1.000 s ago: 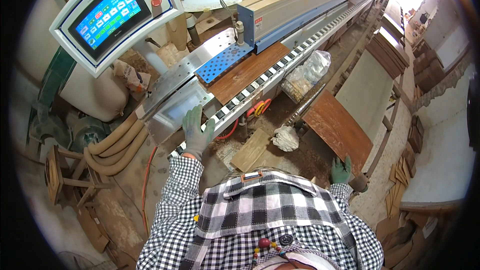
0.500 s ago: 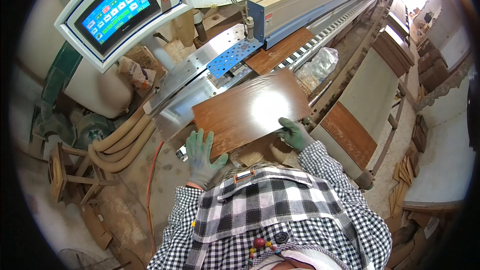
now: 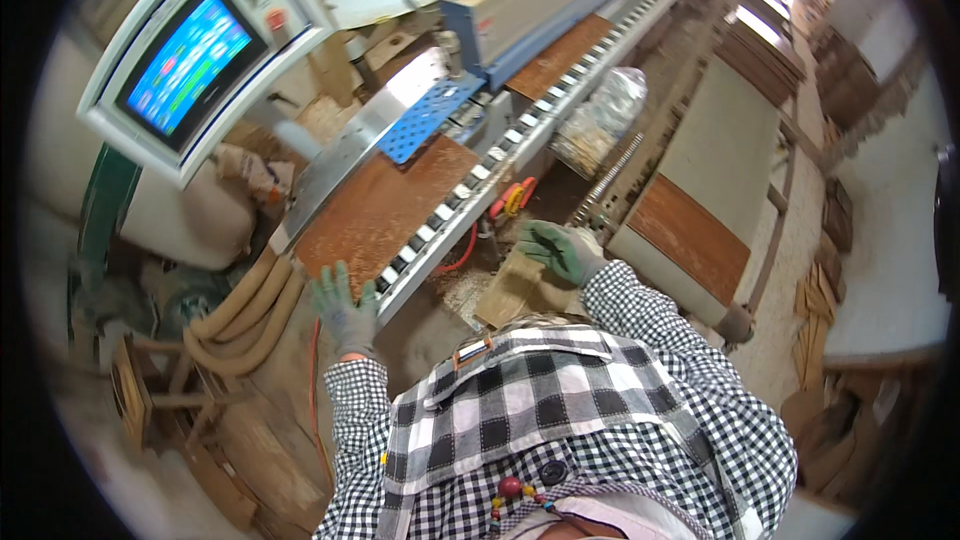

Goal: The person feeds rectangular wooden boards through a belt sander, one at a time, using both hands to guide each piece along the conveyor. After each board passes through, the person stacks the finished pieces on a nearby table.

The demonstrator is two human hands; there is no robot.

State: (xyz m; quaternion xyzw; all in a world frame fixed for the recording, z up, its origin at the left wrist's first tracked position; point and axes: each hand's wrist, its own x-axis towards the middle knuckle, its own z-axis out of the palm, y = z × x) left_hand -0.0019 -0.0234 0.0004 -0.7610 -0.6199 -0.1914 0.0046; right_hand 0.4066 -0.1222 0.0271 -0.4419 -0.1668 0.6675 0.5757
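Observation:
A brown wood-grain board (image 3: 385, 205) lies on the near end of the machine bed, beside the white-padded track (image 3: 480, 185) and partly under a perforated blue plate (image 3: 425, 115). My gloved left hand (image 3: 343, 302) has spread fingers at the board's near end, touching or just over it. My gloved right hand (image 3: 558, 250) is off the board to the right, above the scrap pieces (image 3: 510, 290) on the floor, fingers apart with nothing seen in them. A second board (image 3: 560, 55) sits farther along, below the machine's long beam (image 3: 535, 5).
A control screen (image 3: 190, 60) stands upper left, with coiled hoses (image 3: 240, 320) and a wooden stand (image 3: 135, 390) below. A clear bag (image 3: 605, 115) sits under the track. At right are a belt conveyor (image 3: 715, 120) carrying a board (image 3: 685, 235) and stacked boards (image 3: 760, 55).
A board that both hands had in front of the machine now lies on the bed. My right hand has let go and dropped back. The board ahead has moved farther along the machine.

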